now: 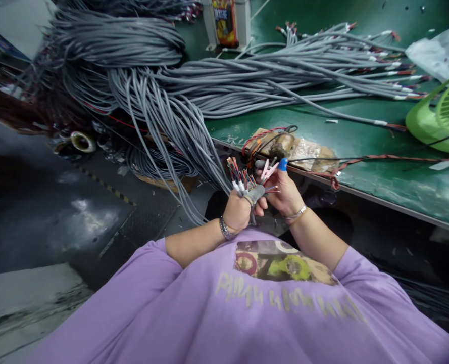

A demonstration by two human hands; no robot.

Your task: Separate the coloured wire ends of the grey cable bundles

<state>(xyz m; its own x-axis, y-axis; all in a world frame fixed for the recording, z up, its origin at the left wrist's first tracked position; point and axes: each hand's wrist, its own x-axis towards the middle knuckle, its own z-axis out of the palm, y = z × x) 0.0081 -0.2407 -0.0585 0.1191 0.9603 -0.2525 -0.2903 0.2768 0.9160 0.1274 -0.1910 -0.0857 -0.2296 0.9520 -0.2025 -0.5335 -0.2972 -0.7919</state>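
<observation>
Close to my body, my left hand (239, 210) is wrapped round a bunch of grey cables (197, 136), whose stripped ends (239, 174) show thin coloured wires pointing up. Grey wrapping covers its thumb or a finger. Just right of it, my right hand (285, 194) has a blue cover (283, 164) on one fingertip. Its fingers are pinched at a pale pink clip-like piece (268, 171) beside the wire ends. Both hands are nearly touching, in front of the table edge.
Long grey cables (285, 71) lie across the green table (383, 187). A taped block (307, 151) with red and black wires sits at its edge. A green plastic fan or basket (440, 116) and a clear bag (440, 50) are at right. Coiled cables (163, 164) lie lower left.
</observation>
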